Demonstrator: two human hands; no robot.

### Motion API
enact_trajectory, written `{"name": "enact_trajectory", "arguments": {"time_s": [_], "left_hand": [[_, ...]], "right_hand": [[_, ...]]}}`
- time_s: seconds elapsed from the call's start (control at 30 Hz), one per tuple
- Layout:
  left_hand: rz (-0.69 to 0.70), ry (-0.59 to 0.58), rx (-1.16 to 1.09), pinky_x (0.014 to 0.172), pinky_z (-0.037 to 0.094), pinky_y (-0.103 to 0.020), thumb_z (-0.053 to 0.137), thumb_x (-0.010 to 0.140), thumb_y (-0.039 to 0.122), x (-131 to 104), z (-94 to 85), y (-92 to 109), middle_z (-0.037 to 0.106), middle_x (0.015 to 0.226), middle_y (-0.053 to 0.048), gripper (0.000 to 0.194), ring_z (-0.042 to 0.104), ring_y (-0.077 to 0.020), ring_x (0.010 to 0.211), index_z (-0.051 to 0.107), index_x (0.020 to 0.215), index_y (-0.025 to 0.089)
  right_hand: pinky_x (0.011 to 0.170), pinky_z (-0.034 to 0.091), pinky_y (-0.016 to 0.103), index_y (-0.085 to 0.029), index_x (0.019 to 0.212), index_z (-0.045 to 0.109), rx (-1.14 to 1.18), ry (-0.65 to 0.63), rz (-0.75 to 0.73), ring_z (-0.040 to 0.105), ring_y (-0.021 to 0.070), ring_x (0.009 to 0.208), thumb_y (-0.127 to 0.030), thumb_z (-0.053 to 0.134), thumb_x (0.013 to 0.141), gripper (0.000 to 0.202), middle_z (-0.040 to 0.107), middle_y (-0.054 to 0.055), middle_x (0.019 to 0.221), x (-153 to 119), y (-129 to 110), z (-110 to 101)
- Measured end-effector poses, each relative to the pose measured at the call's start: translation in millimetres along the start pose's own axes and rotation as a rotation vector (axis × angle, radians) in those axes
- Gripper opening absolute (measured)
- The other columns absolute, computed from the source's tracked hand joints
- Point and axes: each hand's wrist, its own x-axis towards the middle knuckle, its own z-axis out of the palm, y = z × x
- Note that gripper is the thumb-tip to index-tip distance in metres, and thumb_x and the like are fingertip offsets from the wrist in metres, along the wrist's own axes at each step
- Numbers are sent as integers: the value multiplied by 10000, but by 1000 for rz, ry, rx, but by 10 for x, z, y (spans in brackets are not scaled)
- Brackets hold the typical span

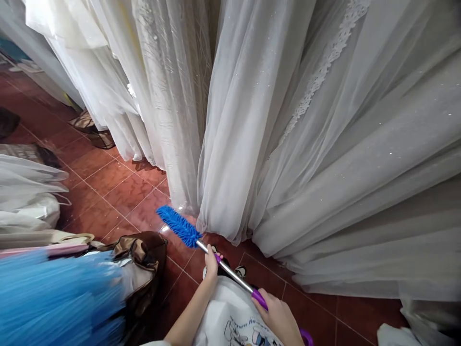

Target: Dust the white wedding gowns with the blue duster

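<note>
A duster (180, 227) with a blue chenille head, a silver pole and purple grips slants across the lower middle of the head view. My left hand (212, 262) is closed round the pole just below the blue head. Farther down, my right hand (275, 315) wraps the purple handle. The duster's head hovers over the red tiles, close to the hem of a white lace gown (180, 144); whether they touch I cannot tell. Beside it hangs a white tulle gown (237, 144), its hem near the floor.
More white gowns (345, 192) hang along the right. At lower left lies blue tulle (54, 298) by a brown bag (151, 259). White fabric (29, 192) sits at the left edge. Another brown bag (103, 137) rests on the red tiled floor (115, 192) farther back.
</note>
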Motion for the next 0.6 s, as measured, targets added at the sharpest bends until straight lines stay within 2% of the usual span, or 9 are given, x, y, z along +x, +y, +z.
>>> {"name": "enact_trajectory", "arguments": {"time_s": [0.07,0.13,0.2,0.27,0.33,0.4,0.47,0.53,0.6], "left_hand": [[92,60,-61,389,351,-197,477,771,600,-153,-87,181,437,408,91,401,470,-92,342,372,689,222],[235,-20,-127,390,355,-190,493,750,620,-367,10,533,441,422,97,410,467,-85,345,391,721,224],[362,-212,-153,409,377,-189,501,734,639,-637,279,956,470,454,93,422,480,-81,366,415,772,228],[426,-384,-157,419,391,-193,492,732,653,-939,651,1320,485,474,92,437,494,-85,380,420,821,231],[431,-544,-144,403,378,-191,474,735,668,-1222,1031,1526,477,472,90,456,505,-91,383,417,844,229],[408,-686,-115,380,351,-186,471,727,680,-1419,1344,1541,464,460,92,473,500,-94,373,413,844,225],[369,-787,-62,364,325,-182,481,721,680,-1480,1546,1395,461,456,93,476,488,-89,360,409,835,223],[311,-838,6,365,317,-181,484,729,667,-1397,1613,1149,473,467,89,464,493,-87,369,406,817,219],[246,-829,66,383,332,-185,483,736,658,-1197,1546,866,491,488,80,456,511,-89,391,405,794,213]], "right_hand": [[671,488,272,-295,960,632,64,32,-31,684,221,800,-464,422,849,291,729,21,912,-44,-49,-21],[744,500,286,-308,1008,619,156,89,-49,674,216,875,-475,400,864,310,719,11,992,-63,-124,-118],[790,500,289,-300,1032,611,224,213,-55,669,211,896,-503,412,859,332,712,16,1023,-68,-192,-285],[806,500,291,-274,1029,616,248,401,-43,671,214,879,-532,473,823,360,714,36,1007,-79,-221,-476],[820,502,301,-241,1006,629,249,578,-16,673,225,869,-554,509,793,397,718,62,981,-109,-190,-623],[813,518,313,-216,988,640,261,649,15,674,242,880,-592,480,785,456,720,87,972,-161,-96,-677],[775,542,318,-205,993,643,291,621,90,673,257,903,-639,425,781,530,721,104,976,-232,36,-628],[761,551,318,-207,1026,634,315,541,202,665,265,941,-662,401,773,571,717,106,1004,-310,169,-500],[780,543,310,-225,1050,622,333,450,279,656,261,971,-649,406,776,549,710,91,1039,-378,267,-335]]}}
